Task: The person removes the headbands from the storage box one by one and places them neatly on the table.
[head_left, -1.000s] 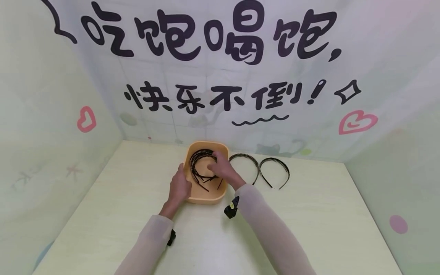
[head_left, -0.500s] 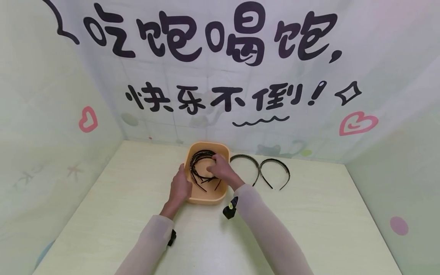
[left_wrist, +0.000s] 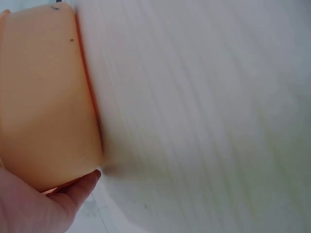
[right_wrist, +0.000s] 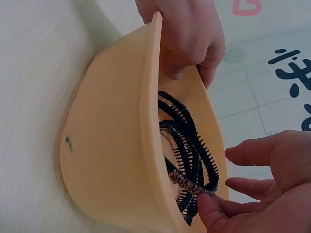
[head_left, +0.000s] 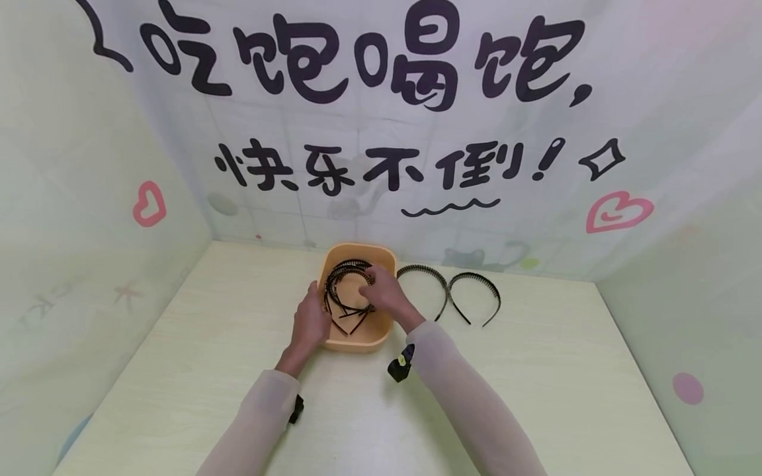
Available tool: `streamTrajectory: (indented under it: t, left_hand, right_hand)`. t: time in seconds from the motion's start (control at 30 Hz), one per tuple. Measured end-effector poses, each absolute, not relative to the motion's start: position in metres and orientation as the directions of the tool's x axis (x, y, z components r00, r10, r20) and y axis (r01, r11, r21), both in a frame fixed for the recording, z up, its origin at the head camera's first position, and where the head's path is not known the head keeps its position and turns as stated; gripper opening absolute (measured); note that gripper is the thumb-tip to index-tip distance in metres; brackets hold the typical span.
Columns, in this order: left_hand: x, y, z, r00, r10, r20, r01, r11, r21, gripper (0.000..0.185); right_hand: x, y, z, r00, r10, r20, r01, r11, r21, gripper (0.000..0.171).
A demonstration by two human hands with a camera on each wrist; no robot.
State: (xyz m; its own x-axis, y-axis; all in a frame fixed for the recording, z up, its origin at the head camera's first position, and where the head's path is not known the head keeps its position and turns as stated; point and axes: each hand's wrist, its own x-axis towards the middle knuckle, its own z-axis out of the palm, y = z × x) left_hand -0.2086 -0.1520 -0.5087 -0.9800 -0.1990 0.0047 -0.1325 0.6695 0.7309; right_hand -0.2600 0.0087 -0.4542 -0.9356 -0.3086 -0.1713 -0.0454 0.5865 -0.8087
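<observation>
Several black toothed headbands (head_left: 346, 266) lie in a heap inside a light orange plastic bin (head_left: 356, 346). At the bin's left side my left hand (head_left: 311, 318) grips the wall; the right wrist view shows its thumb inside, over the rim. My right hand (head_left: 383, 289) is over the bin's right part. In the right wrist view its fingers (right_wrist: 250, 151) are spread apart, and one fingertip touches the end of a headband (right_wrist: 187, 182). The left wrist view shows the bin's outer wall (left_wrist: 43, 97) with a finger at its lower corner.
Two more headbands, a near one (head_left: 421, 268) and a farther one (head_left: 475, 276), lie on the pale table (head_left: 536, 383) to the bin's right. A printed curtain wall (head_left: 357, 225) stands close behind the bin, with side walls left and right.
The headband ends at the bin's lower right have shifted left and now lie near its front middle. My right hand has barely moved; my left hand keeps its place.
</observation>
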Motion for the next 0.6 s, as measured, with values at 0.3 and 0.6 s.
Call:
streamTrajectory:
  t: [0.3, 0.6]
  left_hand:
    - [-0.2086, -0.1526, -0.5089, -0.982, -0.19, 0.012, -0.121, 0.669, 0.734, 0.072]
    - [-0.2083, -0.1533, -0.5096, -0.983, -0.184, 0.008, -0.12, 0.673, 0.73, 0.073]
  right_hand:
    - [-0.2609, 0.0121, -0.4557, -0.935, -0.341, -0.097, -0.135, 0.595, -0.792, 0.04]
    - [-0.2593, 0.0145, -0.4609, -0.951, -0.308, -0.025, -0.181, 0.621, -0.762, 0.038]
